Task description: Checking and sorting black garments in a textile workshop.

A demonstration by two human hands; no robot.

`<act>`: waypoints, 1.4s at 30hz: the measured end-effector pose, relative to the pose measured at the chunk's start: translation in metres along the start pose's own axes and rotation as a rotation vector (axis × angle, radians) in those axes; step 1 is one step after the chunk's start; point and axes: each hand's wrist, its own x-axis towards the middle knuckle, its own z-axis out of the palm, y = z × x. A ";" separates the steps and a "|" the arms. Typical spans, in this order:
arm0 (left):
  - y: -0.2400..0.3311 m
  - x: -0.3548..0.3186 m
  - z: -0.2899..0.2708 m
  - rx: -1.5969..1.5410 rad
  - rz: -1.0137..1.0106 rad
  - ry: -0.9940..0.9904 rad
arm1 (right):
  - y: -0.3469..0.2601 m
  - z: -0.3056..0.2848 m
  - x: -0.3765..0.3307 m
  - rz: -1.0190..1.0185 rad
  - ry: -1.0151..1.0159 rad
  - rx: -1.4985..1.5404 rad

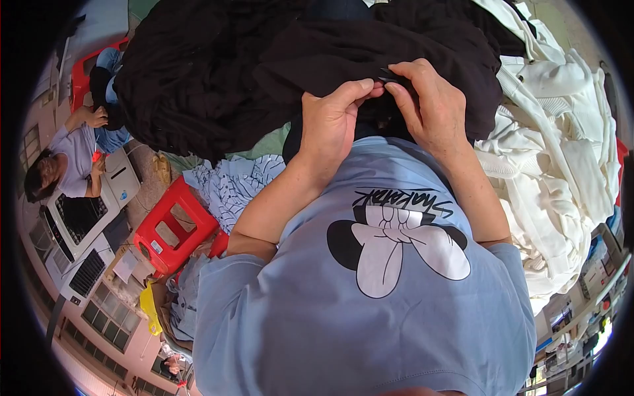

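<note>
Two hands, left [333,125] & right [429,109], each grip pinching one black garment [218,72].

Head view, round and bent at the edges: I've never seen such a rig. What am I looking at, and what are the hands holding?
This is one picture from a wide fisheye camera worn on a person's head, looking down past their light blue printed T-shirt. No machine: two bare hands. The left hand and right hand pinch a fold of black soft fabric between their fingers. To the right lies a heap of cream white garments. At left stands a red plastic stool, and another person sits beyond it.
</note>
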 end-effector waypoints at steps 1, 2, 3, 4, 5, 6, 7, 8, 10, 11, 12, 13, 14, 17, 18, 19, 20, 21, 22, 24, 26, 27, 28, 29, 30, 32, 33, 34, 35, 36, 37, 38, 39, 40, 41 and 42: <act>0.000 0.000 0.001 0.006 0.003 0.008 | -0.001 -0.001 0.000 0.015 0.001 0.007; 0.000 0.000 0.002 0.012 0.005 0.016 | -0.001 -0.001 0.001 0.030 0.003 0.014; -0.001 0.000 0.002 0.009 0.005 0.017 | -0.001 -0.003 0.001 0.030 0.001 0.013; -0.001 0.000 0.002 0.017 0.005 0.022 | -0.002 -0.004 0.002 0.021 0.001 0.002; -0.002 0.000 0.003 0.024 0.005 0.026 | -0.002 -0.005 0.002 0.011 0.001 -0.009; -0.002 0.000 0.003 0.024 0.004 0.025 | -0.001 -0.004 0.002 0.012 0.002 -0.010; -0.002 0.001 0.003 0.018 0.007 0.025 | -0.001 -0.004 0.002 -0.011 0.000 -0.027; -0.001 0.001 0.004 0.013 0.009 0.025 | -0.001 -0.003 0.003 -0.033 -0.001 -0.044; -0.002 0.002 0.003 0.023 0.021 0.021 | -0.001 -0.003 0.003 -0.027 -0.004 -0.039; -0.003 0.002 0.002 0.033 0.033 0.017 | -0.002 -0.003 0.003 -0.020 -0.007 -0.034; -0.002 0.001 0.002 0.033 0.033 0.018 | -0.002 -0.004 0.003 -0.020 -0.008 -0.034; -0.001 0.001 0.003 0.038 0.033 0.021 | -0.003 -0.004 0.003 -0.018 -0.014 -0.042; -0.001 0.001 0.004 0.044 0.034 0.024 | -0.004 -0.004 0.003 -0.017 -0.021 -0.051; -0.002 0.002 0.002 0.043 0.039 0.013 | -0.003 -0.004 0.004 -0.031 -0.005 -0.074; -0.002 0.001 0.002 0.043 0.039 0.013 | -0.003 -0.003 0.003 -0.031 -0.005 -0.073; -0.002 0.001 0.002 0.045 0.042 0.010 | -0.002 -0.002 0.003 -0.025 0.002 -0.064; -0.002 0.001 0.003 0.046 0.044 0.007 | -0.002 -0.001 0.002 -0.018 0.009 -0.054; -0.002 0.001 0.003 0.046 0.044 0.007 | -0.002 -0.001 0.001 -0.018 0.009 -0.053; -0.002 0.002 0.003 0.040 0.041 0.009 | -0.002 -0.001 0.000 0.064 -0.018 0.024; -0.003 0.002 0.003 0.035 0.038 0.010 | -0.002 -0.001 -0.001 0.146 -0.044 0.102; -0.003 0.001 0.002 0.055 0.030 0.016 | 0.000 -0.001 -0.001 0.134 -0.037 0.087; -0.002 0.001 0.002 0.055 0.030 0.016 | 0.000 -0.001 0.000 0.134 -0.037 0.087; -0.002 0.001 0.002 0.056 0.023 0.018 | 0.000 -0.001 0.001 0.069 -0.016 0.034; -0.002 0.001 0.002 0.057 0.017 0.021 | 0.000 -0.001 0.001 0.003 0.004 -0.020; -0.002 0.001 0.002 0.058 0.017 0.021 | 0.000 -0.001 0.002 0.003 0.004 -0.019; -0.002 0.001 0.002 0.055 0.014 0.029 | 0.000 -0.002 0.002 -0.031 0.002 -0.072; -0.003 0.001 0.001 0.055 0.013 0.029 | 0.000 -0.001 0.002 -0.031 0.002 -0.072; -0.003 0.001 0.001 0.061 0.011 0.027 | 0.000 0.000 0.001 -0.034 0.008 -0.075; -0.003 0.001 0.000 0.067 0.009 0.025 | 0.001 0.000 0.001 -0.037 0.013 -0.077; -0.003 0.002 0.001 0.067 0.009 0.025 | 0.001 0.001 0.001 -0.037 0.013 -0.077; -0.003 0.002 0.002 0.048 0.012 0.028 | 0.002 0.002 0.001 -0.046 0.025 -0.083; -0.003 0.003 0.002 0.029 0.016 0.031 | 0.002 0.003 0.001 -0.054 0.037 -0.088; -0.003 0.003 0.002 0.029 0.016 0.031 | 0.003 0.003 0.001 -0.054 0.037 -0.088; -0.004 0.003 0.001 0.023 0.013 0.031 | 0.003 0.004 0.001 -0.061 0.044 -0.095; -0.004 0.004 0.000 0.017 0.010 0.031 | 0.003 0.004 0.001 -0.067 0.051 -0.101; -0.004 0.003 0.000 0.018 0.010 0.032 | 0.003 0.005 0.001 -0.067 0.051 -0.100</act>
